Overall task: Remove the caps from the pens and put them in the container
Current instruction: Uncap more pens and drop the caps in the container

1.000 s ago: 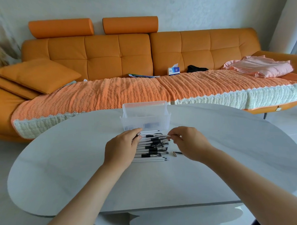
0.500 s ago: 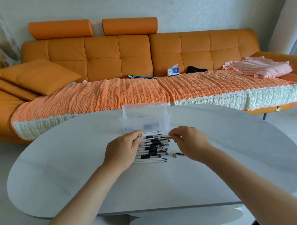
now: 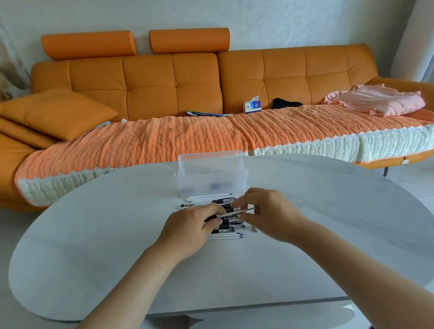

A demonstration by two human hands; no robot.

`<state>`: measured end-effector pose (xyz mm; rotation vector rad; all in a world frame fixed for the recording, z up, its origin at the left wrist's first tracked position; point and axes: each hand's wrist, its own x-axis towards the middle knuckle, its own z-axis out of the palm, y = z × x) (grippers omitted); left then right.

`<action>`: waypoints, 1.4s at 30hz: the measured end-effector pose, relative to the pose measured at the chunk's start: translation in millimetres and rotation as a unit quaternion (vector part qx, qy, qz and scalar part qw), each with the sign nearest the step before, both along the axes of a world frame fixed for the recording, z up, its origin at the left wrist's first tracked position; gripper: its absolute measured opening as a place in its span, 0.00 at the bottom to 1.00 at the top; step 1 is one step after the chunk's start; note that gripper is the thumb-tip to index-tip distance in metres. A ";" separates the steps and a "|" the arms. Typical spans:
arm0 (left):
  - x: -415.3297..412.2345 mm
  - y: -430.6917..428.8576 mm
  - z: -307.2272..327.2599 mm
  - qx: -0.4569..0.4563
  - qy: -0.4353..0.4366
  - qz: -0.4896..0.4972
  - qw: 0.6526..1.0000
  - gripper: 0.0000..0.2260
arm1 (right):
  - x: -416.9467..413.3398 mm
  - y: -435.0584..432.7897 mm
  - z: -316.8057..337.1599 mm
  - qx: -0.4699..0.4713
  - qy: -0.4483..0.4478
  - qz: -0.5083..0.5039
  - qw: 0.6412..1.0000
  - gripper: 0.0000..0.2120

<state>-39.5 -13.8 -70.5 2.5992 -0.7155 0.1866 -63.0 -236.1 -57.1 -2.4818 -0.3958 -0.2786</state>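
Head view: left hand gripping pen by barrel, right hand pinching its right end. Pen lying crosswise, left to right, between hands, over pen pile. Container sitting just beyond pile, straight ahead, both hands about equally near.

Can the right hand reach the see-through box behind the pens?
Probably yes. The right hand pinches a pen over the pile of pens, and the open-topped container stands just beyond the pile on the table, with nothing between them.
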 end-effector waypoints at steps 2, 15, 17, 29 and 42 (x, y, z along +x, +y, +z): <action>0.8 1.2 1.3 -0.006 -0.001 0.011 1.000 0.08 | -0.5 1.2 1.2 0.006 0.022 0.001 1.000 0.18; -0.4 1.8 2.5 -0.005 0.003 0.021 1.000 0.09 | -5.0 1.6 3.8 -0.025 0.008 -0.036 0.999 0.05; -1.9 0.0 2.0 -0.006 0.010 0.019 1.000 0.09 | -5.3 4.6 0.9 -0.005 0.009 -0.009 1.000 0.06; -6.0 -5.3 0.6 -0.030 -0.025 -0.020 0.999 0.06 | -8.6 15.7 -0.4 0.009 0.002 -0.010 1.000 0.04; -8.4 -17.5 4.6 -0.064 -0.116 -0.041 0.990 0.01 | -11.9 14.1 5.5 -0.024 0.021 -0.001 1.000 0.05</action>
